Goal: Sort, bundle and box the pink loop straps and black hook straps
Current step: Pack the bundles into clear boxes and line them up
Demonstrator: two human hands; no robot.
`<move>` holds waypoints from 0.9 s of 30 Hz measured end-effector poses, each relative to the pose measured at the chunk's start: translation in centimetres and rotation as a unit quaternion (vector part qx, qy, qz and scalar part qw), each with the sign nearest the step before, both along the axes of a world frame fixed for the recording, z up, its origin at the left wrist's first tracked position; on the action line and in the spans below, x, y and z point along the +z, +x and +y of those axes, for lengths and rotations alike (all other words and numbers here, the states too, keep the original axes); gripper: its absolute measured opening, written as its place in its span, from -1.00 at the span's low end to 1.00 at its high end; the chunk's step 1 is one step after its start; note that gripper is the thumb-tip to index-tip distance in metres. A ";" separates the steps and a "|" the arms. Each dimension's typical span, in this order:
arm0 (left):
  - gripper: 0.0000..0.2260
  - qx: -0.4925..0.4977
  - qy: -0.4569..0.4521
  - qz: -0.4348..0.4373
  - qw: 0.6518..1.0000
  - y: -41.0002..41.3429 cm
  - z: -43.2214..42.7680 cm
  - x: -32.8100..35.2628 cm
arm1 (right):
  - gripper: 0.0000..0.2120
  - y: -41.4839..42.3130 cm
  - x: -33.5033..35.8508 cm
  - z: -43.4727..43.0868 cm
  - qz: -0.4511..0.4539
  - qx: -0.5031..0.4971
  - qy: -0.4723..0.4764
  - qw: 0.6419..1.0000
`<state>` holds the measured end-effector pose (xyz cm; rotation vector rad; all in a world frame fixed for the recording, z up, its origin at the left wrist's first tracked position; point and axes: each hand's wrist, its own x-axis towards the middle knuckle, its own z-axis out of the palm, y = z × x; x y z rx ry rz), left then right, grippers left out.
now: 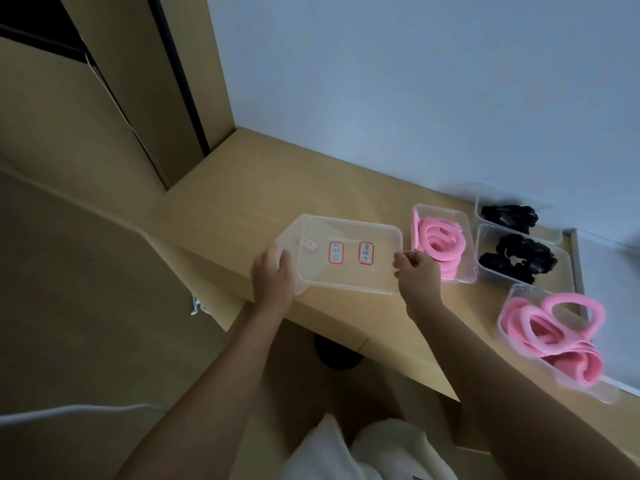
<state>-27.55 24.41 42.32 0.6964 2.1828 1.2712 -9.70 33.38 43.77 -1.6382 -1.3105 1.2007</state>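
left hand (273, 275) and right hand (417, 268) grip clear labelled tub (346, 268) by its ends | pink loop straps (440, 247) in two tubs (446, 210) | black hook straps (523, 258) in two more

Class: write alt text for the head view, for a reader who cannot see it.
The left hand and right hand hold a clear labelled container at a wooden desk. To its right sit four clear boxes: two of pink straps, two of black straps.
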 end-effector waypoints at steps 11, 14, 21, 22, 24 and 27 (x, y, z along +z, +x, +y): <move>-0.91 -0.078 0.072 -0.274 0.956 3.6 2.5 2.1 | -0.84 3.6 1.4 0.1 -0.063 -0.028 0.072 0.995; -0.91 -0.074 0.071 -0.271 0.957 5.2 3.6 2.4 | -0.79 5.1 1.3 0.1 -0.169 -0.026 0.111 0.979; -0.78 -0.079 0.043 -0.250 0.964 9.1 4.5 2.2 | -0.78 8.2 0.9 0.0 -0.278 -0.048 0.214 0.935; -0.73 -0.085 0.038 -0.247 0.965 9.4 4.4 2.0 | -0.79 8.4 0.7 -0.1 -0.277 -0.049 0.215 0.935; -0.67 -0.095 0.026 -0.242 0.965 9.7 4.1 1.4 | -0.76 8.8 0.2 -0.6 -0.272 -0.044 0.210 0.938; -0.62 -0.103 0.007 -0.238 0.966 9.8 3.7 0.4 | -0.76 9.0 -0.1 -1.9 -0.234 -0.052 0.168 0.956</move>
